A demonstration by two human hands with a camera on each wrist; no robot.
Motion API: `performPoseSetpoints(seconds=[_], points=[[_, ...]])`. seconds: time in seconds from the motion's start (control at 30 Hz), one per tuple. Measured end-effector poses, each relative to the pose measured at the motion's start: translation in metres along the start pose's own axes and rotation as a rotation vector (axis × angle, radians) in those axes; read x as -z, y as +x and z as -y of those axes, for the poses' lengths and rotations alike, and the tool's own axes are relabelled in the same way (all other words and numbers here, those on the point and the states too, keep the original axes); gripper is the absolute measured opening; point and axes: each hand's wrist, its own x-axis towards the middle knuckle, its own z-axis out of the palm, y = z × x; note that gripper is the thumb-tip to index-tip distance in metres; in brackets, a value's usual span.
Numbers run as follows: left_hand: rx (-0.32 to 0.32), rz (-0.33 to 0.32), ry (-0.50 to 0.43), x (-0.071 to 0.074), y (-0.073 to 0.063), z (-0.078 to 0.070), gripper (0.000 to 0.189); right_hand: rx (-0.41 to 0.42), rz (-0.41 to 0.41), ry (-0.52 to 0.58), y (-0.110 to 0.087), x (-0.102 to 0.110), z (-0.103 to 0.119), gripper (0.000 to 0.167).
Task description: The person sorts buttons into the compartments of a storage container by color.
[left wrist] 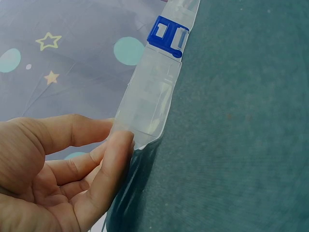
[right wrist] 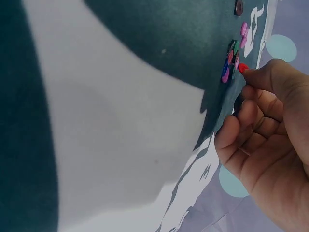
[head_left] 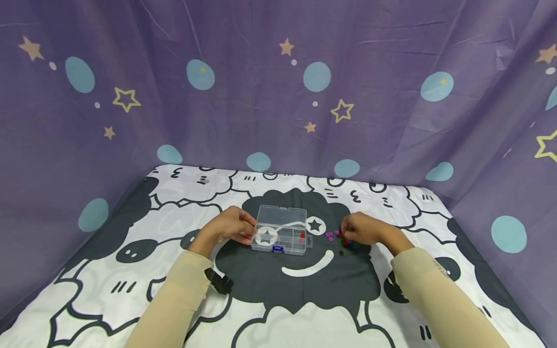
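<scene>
A person's left hand pinches the left end of a clear divided box, its lid open, lying on a cloth printed with cartoon sheep. Something red shows in a right-hand compartment. Right of the box, the right hand's thumb and forefinger are clamped on a red button, near small coloured buttons.

A curtained-off nook: starry purple drapes around a cartoon-print cloth
</scene>
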Motion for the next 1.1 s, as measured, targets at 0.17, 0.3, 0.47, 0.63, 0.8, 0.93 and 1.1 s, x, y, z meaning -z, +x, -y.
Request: performPoseSetpoints(seconds=[0.17,0.3,0.47,0.63,0.8,0.93,1.1], points=[[-0.004,0.001,-0.003,0.0,0.0,0.0,0.033,0.013,-0.011,0.013,0.001,0.001,-0.001,0.014],[-0.004,0.0,-0.007,0.001,0.002,0.001,0.033,0.019,-0.031,0.022,0.003,0.001,-0.002,0.014],[0.001,-0.006,-0.013,0.0,0.003,0.004,0.032,0.018,-0.061,0.059,0.006,0.001,0.002,0.015],[0.0,-0.006,-0.016,0.0,0.002,0.005,0.031,-0.022,-0.067,0.108,0.011,0.002,0.007,0.015],[-0.009,-0.002,-0.016,0.001,0.001,0.004,0.032,-0.026,-0.073,0.152,0.014,0.002,0.015,0.015],[-0.013,0.004,-0.016,0.0,0.001,0.004,0.033,-0.008,-0.082,0.168,0.017,0.002,0.02,0.017],[-0.011,0.002,-0.017,0.0,0.0,0.002,0.032,0.06,-0.105,0.169,0.025,-0.001,0.027,0.019]])
